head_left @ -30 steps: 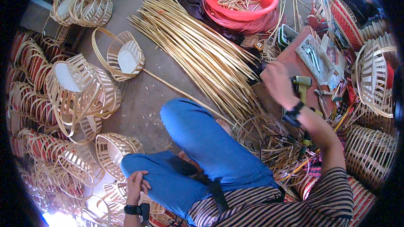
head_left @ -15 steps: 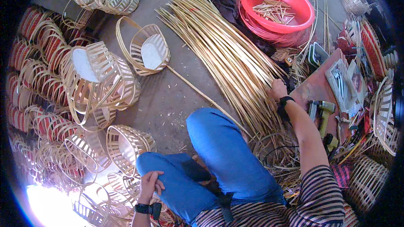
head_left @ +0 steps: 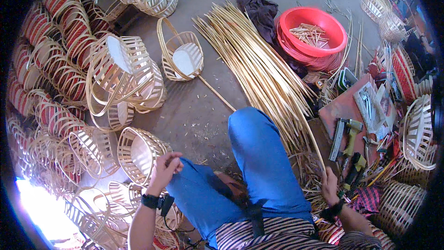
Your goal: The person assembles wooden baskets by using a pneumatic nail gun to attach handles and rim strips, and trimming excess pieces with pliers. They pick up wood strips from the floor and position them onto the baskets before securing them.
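Note:
My right hand is closed around the near end of a bamboo strip, low at the right beside my hip. The strip reaches away toward the long bundle of bamboo strips on the floor ahead of me. Nothing shows in my left hand, which hovers by my left knee with loosely bent fingers. Close to it stands a woven basket with a pale base. Farther ahead lies a handled basket, a single stick running from it toward my right knee.
Stacked baskets and rows of red-banded baskets fill the left. A red basin of short sticks stands beyond the bundle. At the right, a nail gun lies near a reddish board; dark cloth lies behind the bundle.
My right hand has drawn back from the bundle toward my hip, bringing a bamboo strip's end with it. My left hand has lifted slightly off my knee. The view has shifted.

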The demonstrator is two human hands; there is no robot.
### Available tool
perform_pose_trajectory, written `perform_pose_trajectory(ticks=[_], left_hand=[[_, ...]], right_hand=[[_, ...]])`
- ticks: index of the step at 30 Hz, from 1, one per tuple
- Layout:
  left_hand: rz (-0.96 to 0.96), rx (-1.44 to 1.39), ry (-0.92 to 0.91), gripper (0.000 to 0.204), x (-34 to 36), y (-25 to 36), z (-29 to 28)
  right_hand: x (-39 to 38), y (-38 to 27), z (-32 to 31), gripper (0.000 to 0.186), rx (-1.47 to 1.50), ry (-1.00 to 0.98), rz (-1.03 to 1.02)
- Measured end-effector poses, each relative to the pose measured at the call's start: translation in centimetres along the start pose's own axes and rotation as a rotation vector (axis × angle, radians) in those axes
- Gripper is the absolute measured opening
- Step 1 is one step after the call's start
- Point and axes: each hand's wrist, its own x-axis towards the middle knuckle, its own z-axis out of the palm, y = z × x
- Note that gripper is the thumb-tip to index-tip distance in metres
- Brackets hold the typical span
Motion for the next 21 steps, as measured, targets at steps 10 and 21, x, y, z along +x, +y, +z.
perform_pose_trajectory(ticks=[10,21], left_hand=[[0.884,0.669,0.725,0.048,2.3,9.1,-1.2],[0.458,1.034,0.276,0.022,-1.1,6.0,-8.7]], right_hand=[[8.0,-6.0,-2.7,0.007,-0.4,0.234,-0.851],[18.6,-16.5,1.3,0.016,-0.456,0.092,-1.289]])
